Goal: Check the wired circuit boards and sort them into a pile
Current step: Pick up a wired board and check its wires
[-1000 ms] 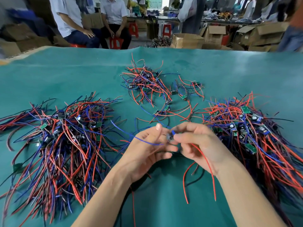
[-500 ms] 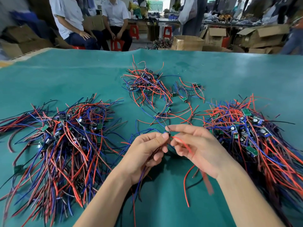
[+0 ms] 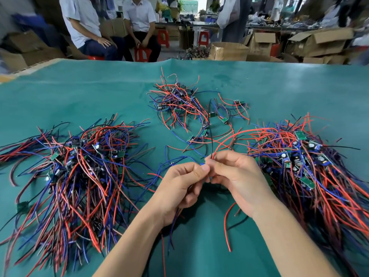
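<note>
Teal table [image 3: 279, 92], wire piles flanking left hand [image 3: 179, 188] and right hand [image 3: 237, 176], grips pinching one wired board [image 3: 205, 167].

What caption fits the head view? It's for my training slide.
Both hands, left and right, pinch one small wired board over the green table, between wire piles.

- I saw the surface [image 3: 289, 92] covered in matt teal cloth, faintly creased.
- The wires [image 3: 83, 176] wore smooth, slightly glossy plastic insulation.
- The boxes [image 3: 319, 43] behind were plain matt brown cardboard.
- The stools [image 3: 163, 38] looked like glossy red plastic.
</note>
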Available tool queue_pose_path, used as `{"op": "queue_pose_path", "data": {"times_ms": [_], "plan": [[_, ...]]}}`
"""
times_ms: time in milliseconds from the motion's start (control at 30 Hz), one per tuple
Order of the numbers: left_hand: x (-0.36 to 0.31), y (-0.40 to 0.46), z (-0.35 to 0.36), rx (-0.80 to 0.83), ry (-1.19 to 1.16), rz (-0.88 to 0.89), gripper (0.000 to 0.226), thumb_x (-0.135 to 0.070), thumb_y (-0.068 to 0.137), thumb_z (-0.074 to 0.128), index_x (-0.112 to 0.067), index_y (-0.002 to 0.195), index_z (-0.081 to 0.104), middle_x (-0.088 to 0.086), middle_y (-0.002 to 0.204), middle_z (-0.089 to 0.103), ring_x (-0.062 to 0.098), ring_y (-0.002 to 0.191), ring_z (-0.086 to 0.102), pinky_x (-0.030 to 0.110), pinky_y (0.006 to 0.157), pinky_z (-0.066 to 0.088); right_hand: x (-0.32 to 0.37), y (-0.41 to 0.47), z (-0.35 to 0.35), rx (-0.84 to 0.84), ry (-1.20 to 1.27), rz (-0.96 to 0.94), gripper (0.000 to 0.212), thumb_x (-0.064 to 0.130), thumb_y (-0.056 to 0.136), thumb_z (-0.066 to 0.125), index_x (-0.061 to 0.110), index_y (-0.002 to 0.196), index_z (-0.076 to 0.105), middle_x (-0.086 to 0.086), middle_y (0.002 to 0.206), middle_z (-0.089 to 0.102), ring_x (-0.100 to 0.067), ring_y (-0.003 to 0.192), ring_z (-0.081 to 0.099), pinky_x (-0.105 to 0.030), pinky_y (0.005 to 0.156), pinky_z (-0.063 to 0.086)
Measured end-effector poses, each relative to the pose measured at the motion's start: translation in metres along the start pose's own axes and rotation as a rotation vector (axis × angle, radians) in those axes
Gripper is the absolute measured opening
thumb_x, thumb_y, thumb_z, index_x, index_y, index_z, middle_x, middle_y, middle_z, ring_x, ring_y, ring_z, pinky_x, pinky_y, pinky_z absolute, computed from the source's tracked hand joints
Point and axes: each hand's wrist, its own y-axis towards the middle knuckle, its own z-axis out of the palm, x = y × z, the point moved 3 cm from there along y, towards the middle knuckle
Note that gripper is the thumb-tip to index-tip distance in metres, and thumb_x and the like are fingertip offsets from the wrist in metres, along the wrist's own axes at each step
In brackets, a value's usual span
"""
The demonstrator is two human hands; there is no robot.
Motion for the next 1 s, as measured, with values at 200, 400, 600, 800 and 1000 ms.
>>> {"op": "queue_pose_path", "data": {"times_ms": [200, 400, 600, 800, 1000], "plan": [[0.0, 0.002, -0.002, 0.002, 0.012, 0.008, 0.027, -0.032, 0.083, 0.068, -0.011, 0.07, 0.059, 0.002, 0.048, 0.033, 0.007, 0.032, 0.017, 0.01, 0.035, 0.014, 0.004, 0.004, -0.008, -0.246, -0.079, -0.05, 0.01, 0.004, 0.086, 0.075, 0.006, 0.077, 0.071, -0.011, 0.068, 0.069, -0.019, 0.062, 0.065, -0.024, 0.056, 0.053], [0.0, -0.001, 0.0, 0.043, 0.072, 0.02, 0.026, -0.029, 0.084, 0.067, -0.008, 0.07, 0.059, 0.0, 0.046, 0.03, 0.007, 0.032, 0.016, 0.01, 0.036, 0.014, 0.004, 0.013, -0.032, -0.487, -0.231, -0.156, 0.022, 0.005, 0.086, 0.077, 0.013, 0.066, 0.071, -0.003, 0.058, 0.068, -0.013, 0.054, 0.065, -0.028, 0.053, 0.053], [-0.003, -0.003, 0.002, 0.122, 0.074, 0.025, 0.025, -0.027, 0.08, 0.07, -0.009, 0.067, 0.059, 0.0, 0.046, 0.026, 0.008, 0.033, 0.014, 0.01, 0.035, 0.015, 0.023, 0.01, -0.055, -0.726, -0.676, -0.432, 0.023, 0.042, 0.084, 0.066, 0.021, 0.074, 0.069, 0.006, 0.068, 0.073, -0.02, 0.065, 0.073, -0.054, 0.071, 0.059], [-0.005, -0.003, -0.001, 0.077, -0.013, 0.059, 0.024, -0.028, 0.082, 0.069, -0.01, 0.071, 0.059, -0.001, 0.049, 0.027, 0.007, 0.036, 0.016, 0.011, 0.037, 0.016, 0.037, 0.004, -0.083, -0.932, -0.294, -0.529, 0.018, 0.023, 0.098, 0.057, 0.025, 0.081, 0.062, -0.011, 0.072, 0.072, -0.012, 0.046, 0.065, -0.032, 0.043, 0.051], [-0.005, 0.003, -0.008, -0.09, -0.118, 0.15, 0.027, -0.026, 0.085, 0.064, -0.001, 0.096, 0.063, 0.001, 0.064, 0.05, 0.008, 0.045, 0.035, 0.017, 0.04, 0.027, 0.027, -0.004, -0.032, -0.623, -0.238, -0.402, 0.022, 0.042, 0.081, 0.061, 0.023, 0.076, 0.07, -0.003, 0.062, 0.069, -0.017, 0.047, 0.062, -0.027, 0.044, 0.042]]}}
